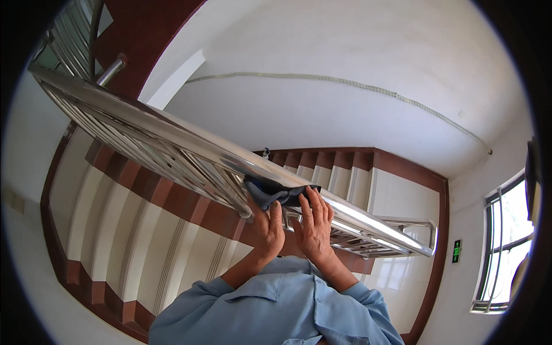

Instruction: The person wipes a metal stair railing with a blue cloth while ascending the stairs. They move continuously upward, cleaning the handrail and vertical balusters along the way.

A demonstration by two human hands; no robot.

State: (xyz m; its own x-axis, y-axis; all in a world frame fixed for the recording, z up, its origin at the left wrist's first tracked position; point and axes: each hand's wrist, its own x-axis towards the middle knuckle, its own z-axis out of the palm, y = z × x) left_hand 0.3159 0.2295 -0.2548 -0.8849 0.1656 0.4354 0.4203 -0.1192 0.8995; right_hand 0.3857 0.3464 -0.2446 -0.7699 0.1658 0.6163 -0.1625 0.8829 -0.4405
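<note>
A dark blue-grey cloth (276,196) lies against the near side of a shiny stainless steel handrail (207,144). My left hand (268,226) holds the cloth's left part from below, its thumb up and its other fingers partly hidden under the fabric. The fingertips of my right hand (315,224) press on the cloth's right end at the rail. Both hands are close together in front of my chest. Metal balusters (185,161) run below the handrail.
Stairs with cream treads and red-brown edging (142,224) descend beneath the rail, and another flight (340,174) lies beyond it. A white wall (327,112) carries a ribbed conduit (345,85). At the right are a lit green exit sign (456,251) and a barred window (504,246).
</note>
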